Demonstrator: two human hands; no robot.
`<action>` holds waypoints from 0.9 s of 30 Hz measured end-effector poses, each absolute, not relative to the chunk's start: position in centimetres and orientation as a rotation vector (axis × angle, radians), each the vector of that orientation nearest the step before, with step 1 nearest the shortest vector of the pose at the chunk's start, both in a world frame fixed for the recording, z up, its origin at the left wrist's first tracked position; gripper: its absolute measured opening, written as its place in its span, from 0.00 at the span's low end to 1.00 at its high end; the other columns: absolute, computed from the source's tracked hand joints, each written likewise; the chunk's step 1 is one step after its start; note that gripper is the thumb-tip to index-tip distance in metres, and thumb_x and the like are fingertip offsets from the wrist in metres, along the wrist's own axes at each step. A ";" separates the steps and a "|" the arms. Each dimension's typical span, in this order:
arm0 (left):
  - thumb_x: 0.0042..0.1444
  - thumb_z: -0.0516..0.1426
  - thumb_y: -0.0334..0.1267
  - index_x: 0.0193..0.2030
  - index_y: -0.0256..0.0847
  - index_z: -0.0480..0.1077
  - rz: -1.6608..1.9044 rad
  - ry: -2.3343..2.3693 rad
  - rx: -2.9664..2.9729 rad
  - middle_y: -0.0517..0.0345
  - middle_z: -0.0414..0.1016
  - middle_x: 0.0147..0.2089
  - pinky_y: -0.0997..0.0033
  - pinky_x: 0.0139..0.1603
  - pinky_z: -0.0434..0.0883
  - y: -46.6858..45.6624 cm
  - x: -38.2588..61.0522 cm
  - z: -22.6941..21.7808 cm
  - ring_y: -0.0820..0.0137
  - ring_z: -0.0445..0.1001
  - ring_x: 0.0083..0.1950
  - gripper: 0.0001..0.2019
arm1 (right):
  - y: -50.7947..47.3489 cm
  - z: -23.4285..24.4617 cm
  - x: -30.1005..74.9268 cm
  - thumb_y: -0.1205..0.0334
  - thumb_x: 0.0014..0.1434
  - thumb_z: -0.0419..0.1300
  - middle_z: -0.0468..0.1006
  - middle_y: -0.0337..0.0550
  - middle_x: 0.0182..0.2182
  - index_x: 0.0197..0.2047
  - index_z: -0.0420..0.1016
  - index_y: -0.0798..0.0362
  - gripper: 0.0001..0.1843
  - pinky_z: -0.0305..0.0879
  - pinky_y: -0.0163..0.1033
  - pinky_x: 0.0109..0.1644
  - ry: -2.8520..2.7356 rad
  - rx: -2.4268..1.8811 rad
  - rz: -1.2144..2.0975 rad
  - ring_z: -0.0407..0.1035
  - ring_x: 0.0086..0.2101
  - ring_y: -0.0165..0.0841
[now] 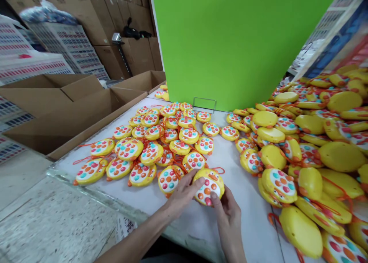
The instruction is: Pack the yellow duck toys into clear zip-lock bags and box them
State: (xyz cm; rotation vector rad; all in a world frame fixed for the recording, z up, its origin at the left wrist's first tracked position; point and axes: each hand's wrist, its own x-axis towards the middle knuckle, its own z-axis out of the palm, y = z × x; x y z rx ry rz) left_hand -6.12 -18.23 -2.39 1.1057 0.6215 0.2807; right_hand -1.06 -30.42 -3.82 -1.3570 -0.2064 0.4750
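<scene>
Between both hands I hold a yellow duck-shaped push-button toy (pixel 209 187), its white belly with coloured round buttons facing up. My left hand (pixel 185 188) grips its left side, thumb on the front. My right hand (pixel 225 213) closes on its lower right, thumb by a lower button. An orange cord shows behind the toy's top right. Just beyond and to the left lies a group of similar duck toys (pixel 151 152), mostly button side up. To the right rises a heaped pile of more duck toys (pixel 309 161), many with plain yellow backs showing.
A bright green panel (pixel 230 44) stands at the back of the white table (pixel 227 156), with a small wire stand (pixel 204 99) before it. Open cardboard boxes (pixel 66 117) adjoin the table's left edge. Stacked cartons (pixel 86 16) and plastic crates (pixel 77 44) fill the back left.
</scene>
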 end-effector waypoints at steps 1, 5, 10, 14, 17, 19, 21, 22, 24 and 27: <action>0.48 0.62 0.40 0.53 0.40 0.67 0.244 0.539 1.188 0.50 0.71 0.50 0.70 0.45 0.69 -18.3 -6.2 -2.0 0.60 0.70 0.50 0.24 | -30.5 -3.9 -0.8 0.52 0.53 0.60 0.77 0.47 0.43 0.51 0.68 0.55 0.24 0.69 0.41 0.45 -0.202 -1.357 0.475 0.71 0.42 0.39; 0.43 0.64 0.33 0.57 0.43 0.61 0.142 0.448 1.455 0.54 0.72 0.49 0.70 0.44 0.70 -18.4 -6.6 -1.2 0.61 0.71 0.48 0.32 | -30.4 -4.5 -0.6 0.53 0.54 0.60 0.77 0.47 0.42 0.49 0.69 0.56 0.22 0.68 0.41 0.45 -0.213 -1.323 0.473 0.71 0.42 0.38; 0.43 0.63 0.30 0.57 0.42 0.60 0.097 0.562 1.531 0.55 0.73 0.45 0.72 0.38 0.71 -18.4 -6.2 -1.7 0.63 0.72 0.43 0.32 | -30.6 -4.6 -1.2 0.54 0.57 0.56 0.76 0.48 0.45 0.53 0.66 0.56 0.23 0.67 0.43 0.47 -0.287 -1.304 0.509 0.70 0.44 0.39; 0.44 0.63 0.31 0.50 0.38 0.65 0.318 0.588 1.181 0.51 0.74 0.44 0.70 0.38 0.73 -16.0 -4.2 -0.8 0.63 0.74 0.43 0.24 | -34.5 -4.5 -0.5 0.53 0.61 0.50 0.71 0.50 0.50 0.57 0.62 0.52 0.23 0.62 0.50 0.52 -0.365 -1.755 0.195 0.65 0.50 0.42; 0.54 0.55 0.33 0.43 0.33 0.68 0.454 0.579 0.846 0.45 0.74 0.46 0.67 0.42 0.74 -13.5 -2.8 0.7 0.63 0.74 0.45 0.10 | -39.5 -5.5 1.0 0.51 0.58 0.54 0.66 0.54 0.53 0.56 0.63 0.55 0.26 0.55 0.54 0.57 -0.340 -2.120 -0.322 0.59 0.53 0.45; 0.57 0.51 0.31 0.42 0.32 0.69 0.411 0.586 0.761 0.42 0.74 0.46 0.67 0.43 0.74 -12.9 -2.4 1.2 0.63 0.74 0.46 0.09 | -42.4 -6.6 2.3 0.46 0.57 0.54 0.65 0.59 0.53 0.56 0.64 0.59 0.31 0.54 0.56 0.57 -0.293 -2.263 -0.541 0.58 0.54 0.48; 0.56 0.52 0.29 0.43 0.31 0.69 0.294 0.588 0.771 0.41 0.74 0.45 0.68 0.41 0.74 -13.5 -2.5 1.0 0.63 0.75 0.45 0.10 | -44.3 -7.9 3.5 0.41 0.55 0.52 0.64 0.64 0.54 0.57 0.63 0.64 0.37 0.55 0.58 0.56 -0.281 -2.386 -0.615 0.56 0.55 0.52; 0.55 0.53 0.29 0.44 0.32 0.68 0.243 0.591 0.793 0.42 0.75 0.44 0.68 0.39 0.74 -14.2 -2.7 0.6 0.63 0.75 0.43 0.10 | -44.9 -8.4 4.1 0.40 0.55 0.51 0.62 0.66 0.54 0.57 0.62 0.65 0.39 0.54 0.58 0.56 -0.290 -2.441 -0.619 0.54 0.56 0.53; 0.53 0.56 0.29 0.44 0.33 0.68 0.178 0.599 0.851 0.44 0.76 0.41 0.69 0.36 0.73 -15.9 -3.0 -0.3 0.63 0.76 0.41 0.11 | -45.5 -9.0 4.9 0.41 0.57 0.49 0.61 0.66 0.56 0.59 0.60 0.65 0.39 0.52 0.59 0.57 -0.334 -2.505 -0.602 0.51 0.57 0.53; 0.51 0.60 0.32 0.43 0.33 0.68 0.122 0.576 0.942 0.46 0.76 0.37 0.70 0.34 0.71 -17.9 -3.7 -1.6 0.64 0.76 0.38 0.12 | -45.9 -8.5 5.2 0.44 0.58 0.47 0.64 0.60 0.55 0.58 0.62 0.60 0.33 0.52 0.59 0.58 -0.324 -2.442 -0.550 0.54 0.56 0.51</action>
